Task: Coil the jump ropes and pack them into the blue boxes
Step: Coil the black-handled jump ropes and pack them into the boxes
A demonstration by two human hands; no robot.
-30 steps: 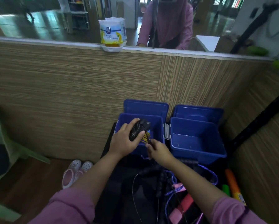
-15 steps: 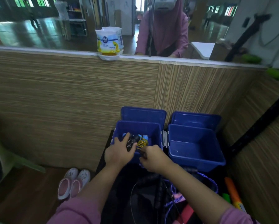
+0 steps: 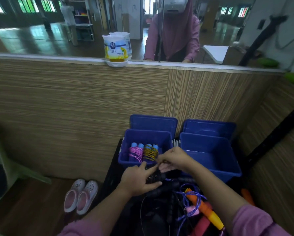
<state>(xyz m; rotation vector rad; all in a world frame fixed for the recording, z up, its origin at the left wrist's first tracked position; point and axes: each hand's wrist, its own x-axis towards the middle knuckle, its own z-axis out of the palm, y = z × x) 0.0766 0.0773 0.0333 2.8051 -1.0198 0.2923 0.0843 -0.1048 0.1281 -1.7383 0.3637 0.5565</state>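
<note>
Two open blue boxes stand side by side against the wooden wall. The left blue box (image 3: pixel 124 151) holds a coiled pink rope (image 3: pixel 135 153) and a coiled yellow rope (image 3: pixel 150 152), both with light blue handles. The right blue box (image 3: pixel 211 156) shows only its bare floor. Just in front of the left box, my left hand (image 3: pixel 137 180) grips a coiled black jump rope (image 3: pixel 153 176). My right hand (image 3: pixel 174 159) pinches the thin cord at the top of that coil.
A tangle of loose ropes (image 3: pixel 190 203) with black, orange and pink handles lies below my hands. A pair of pink clogs (image 3: pixel 81 195) sits on the floor at the left. An air freshener tub (image 3: pixel 116 48) stands on the ledge before a mirror.
Both hands have drawn back from over the left box toward me, carrying the black coil, which uncovers the two coiled ropes inside. The camera has tilted up.
</note>
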